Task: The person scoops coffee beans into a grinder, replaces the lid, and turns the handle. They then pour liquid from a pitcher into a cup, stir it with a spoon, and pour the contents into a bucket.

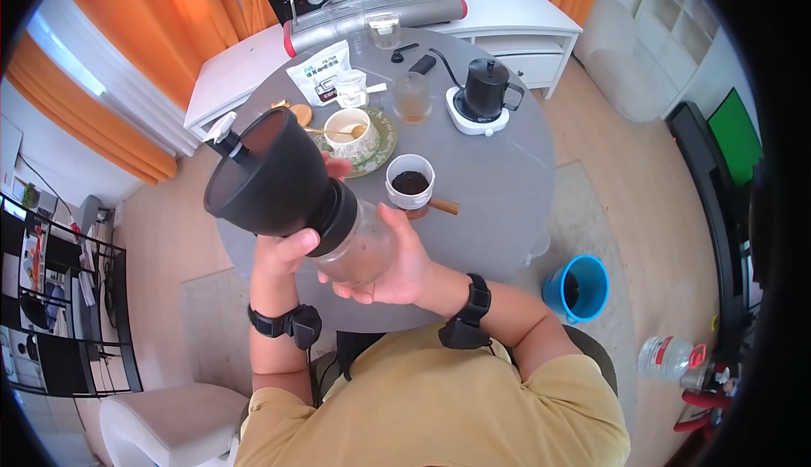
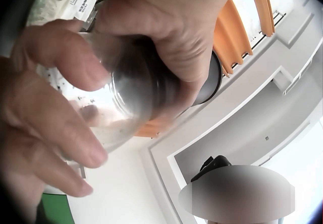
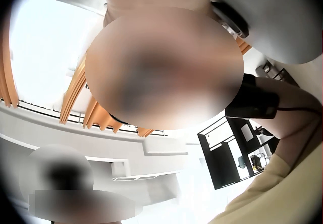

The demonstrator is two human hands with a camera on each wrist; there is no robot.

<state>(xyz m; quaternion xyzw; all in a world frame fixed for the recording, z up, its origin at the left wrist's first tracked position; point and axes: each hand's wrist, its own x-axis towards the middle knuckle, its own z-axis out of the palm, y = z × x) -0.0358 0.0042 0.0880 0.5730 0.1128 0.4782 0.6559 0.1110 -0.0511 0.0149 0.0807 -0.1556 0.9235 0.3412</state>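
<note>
A hand coffee grinder (image 1: 274,171), with a black hopper and a clear jar (image 1: 361,243), is held tilted above the near side of the table, its hopper toward the upper left. My left hand (image 1: 287,256) grips the black collar, thumb across it. Around the jar curl the fingers of my right hand (image 1: 401,268). In the left wrist view, dark specks show inside the jar (image 2: 111,103). Beyond the hands stands a white dripper cup (image 1: 410,171) with dark coffee grounds in it. The right wrist view is mostly blurred over the hands.
On the round grey table (image 1: 498,205) are a patterned bowl (image 1: 346,142) with a spoon, a white coffee bag (image 1: 319,74), a glass server (image 1: 411,99) and a black kettle (image 1: 486,91) on a white base. A blue bin (image 1: 591,285) stands on the floor at right.
</note>
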